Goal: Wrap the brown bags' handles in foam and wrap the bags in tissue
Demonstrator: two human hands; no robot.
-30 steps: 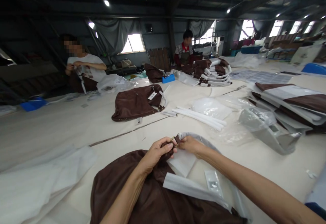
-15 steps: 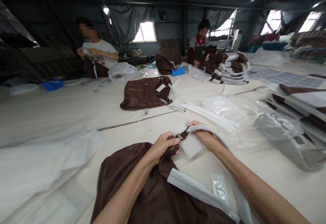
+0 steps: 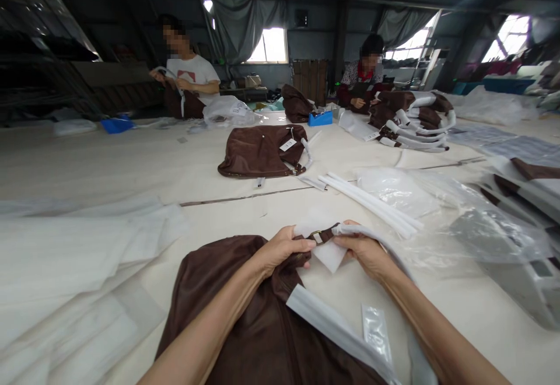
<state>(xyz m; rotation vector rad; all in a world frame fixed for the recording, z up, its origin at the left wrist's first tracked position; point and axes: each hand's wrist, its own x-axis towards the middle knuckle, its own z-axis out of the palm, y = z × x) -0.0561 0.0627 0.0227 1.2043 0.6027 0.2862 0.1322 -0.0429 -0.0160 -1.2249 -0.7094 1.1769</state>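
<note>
A dark brown handbag (image 3: pixel 227 291) lies on the table just in front of me. My left hand (image 3: pixel 284 248) is closed on the bag's upper corner, thumb on top beside a brass-coloured buckle (image 3: pixel 317 237). My right hand (image 3: pixel 361 248) pinches the strap (image 3: pixel 371 232) just past the buckle, where white wrapping covers it. Behind the buckle sits a thin white foam sheet (image 3: pixel 331 256), partly hidden by my fingers. A pale wrapped strip (image 3: pixel 332 329) crosses the bag's opening. Near it lies a small clear packet (image 3: pixel 376 332).
Another brown handbag (image 3: pixel 262 150) with a tag lies farther back, near white foam tubes (image 3: pixel 371 204). Clear plastic bags (image 3: pixel 394 189) spread to the right, white sheets (image 3: pixel 65 251) to the left. Two people (image 3: pixel 192 76) work across the table beside a pile of bags (image 3: pixel 411 116).
My view has swung left, so the scene sits farther right. Both hands keep their hold; the buckle has turned and its frame now shows more plainly.
</note>
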